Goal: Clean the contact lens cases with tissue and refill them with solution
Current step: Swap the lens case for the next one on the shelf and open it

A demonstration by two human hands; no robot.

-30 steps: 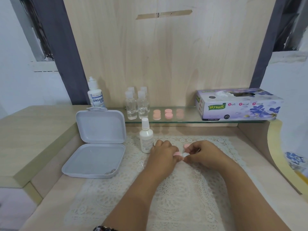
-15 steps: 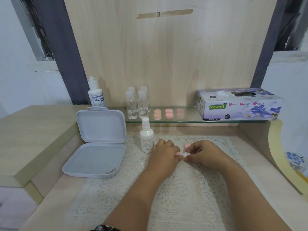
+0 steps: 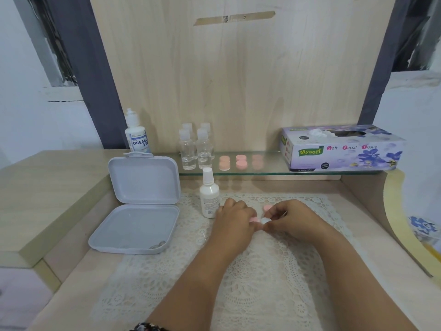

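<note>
Both hands meet over the lace mat (image 3: 238, 271). My left hand (image 3: 235, 220) grips a pink contact lens case (image 3: 254, 219), only its edge showing between the fingers. My right hand (image 3: 290, 219) pinches a small wad of white tissue (image 3: 265, 220) against that case. A loose pink cap (image 3: 267, 207) lies on the mat just behind my right fingers. A small white solution bottle (image 3: 209, 195) stands upright to the left of my left hand. More pink lens cases (image 3: 241, 161) sit on the glass shelf (image 3: 267, 172), and the tissue box (image 3: 341, 149) stands at the shelf's right end.
An open white plastic box (image 3: 140, 211) lies at the left of the mat, lid upright. A large solution bottle (image 3: 137, 133) and several small clear bottles (image 3: 196, 149) stand at the back. The desk's raised left ledge (image 3: 47, 187) and curved right side panel (image 3: 405, 223) bound the area.
</note>
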